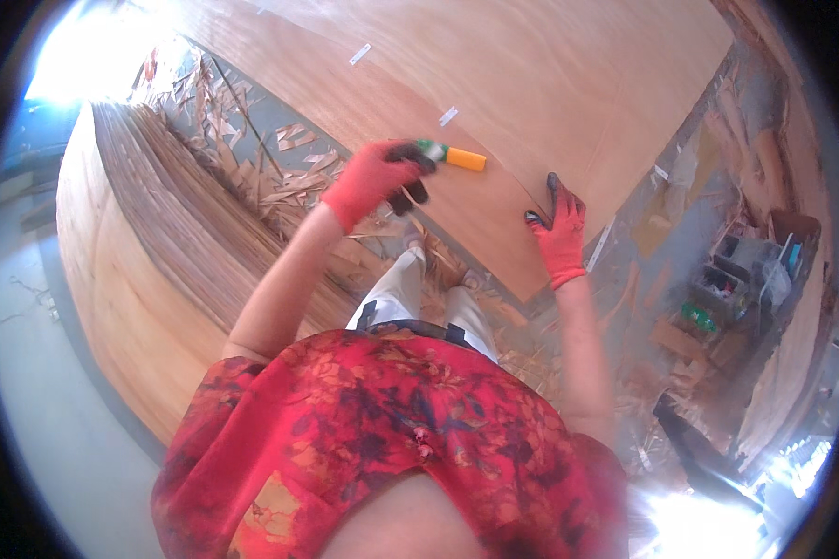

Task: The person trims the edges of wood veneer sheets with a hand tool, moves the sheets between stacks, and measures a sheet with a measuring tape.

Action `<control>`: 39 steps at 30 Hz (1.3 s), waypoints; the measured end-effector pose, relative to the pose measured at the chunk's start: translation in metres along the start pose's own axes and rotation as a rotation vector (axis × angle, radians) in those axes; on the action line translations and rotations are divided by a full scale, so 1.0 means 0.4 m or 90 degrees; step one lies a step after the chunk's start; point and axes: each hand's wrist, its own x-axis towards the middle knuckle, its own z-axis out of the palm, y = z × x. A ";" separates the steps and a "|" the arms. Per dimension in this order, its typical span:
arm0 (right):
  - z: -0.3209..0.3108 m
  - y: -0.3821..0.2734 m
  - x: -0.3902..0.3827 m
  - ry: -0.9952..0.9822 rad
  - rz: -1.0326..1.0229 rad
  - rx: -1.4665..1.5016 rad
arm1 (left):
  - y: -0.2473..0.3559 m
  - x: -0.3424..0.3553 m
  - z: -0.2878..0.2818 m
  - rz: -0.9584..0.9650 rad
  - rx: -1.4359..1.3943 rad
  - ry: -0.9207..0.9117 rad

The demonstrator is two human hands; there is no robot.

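A red glove with dark fingers covers my left hand (379, 179). Its fingers are closed on one end of a short green and yellow stick-like thing (464, 159), whose yellow end points right; its exact kind I cannot make out. This thing is over a large reddish-brown wood sheet (494, 214). My right hand (563, 230), gloved the same way, rests at the seam between that sheet and a paler wood sheet (606, 84), thumb and index finger apart. Small white tape pieces (448, 115) stick to the wood along the seam.
A tall curved stack of thin wood sheets (158, 233) stands at my left. Torn veneer scraps (284, 186) litter the floor. At the right are a grey divided box (722, 284), a green bottle (698, 317) and a dark crate (794, 226).
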 end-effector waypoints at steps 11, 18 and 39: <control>0.047 0.044 -0.029 0.073 -0.026 0.131 | -0.135 0.208 0.346 -0.038 -0.093 -0.108; 0.082 0.097 -0.040 0.100 -0.072 0.058 | -0.136 0.283 0.401 -0.058 -0.165 -0.098; 0.033 0.075 -0.048 -0.090 -0.248 -0.235 | -0.291 0.088 0.334 -0.124 -0.325 -0.047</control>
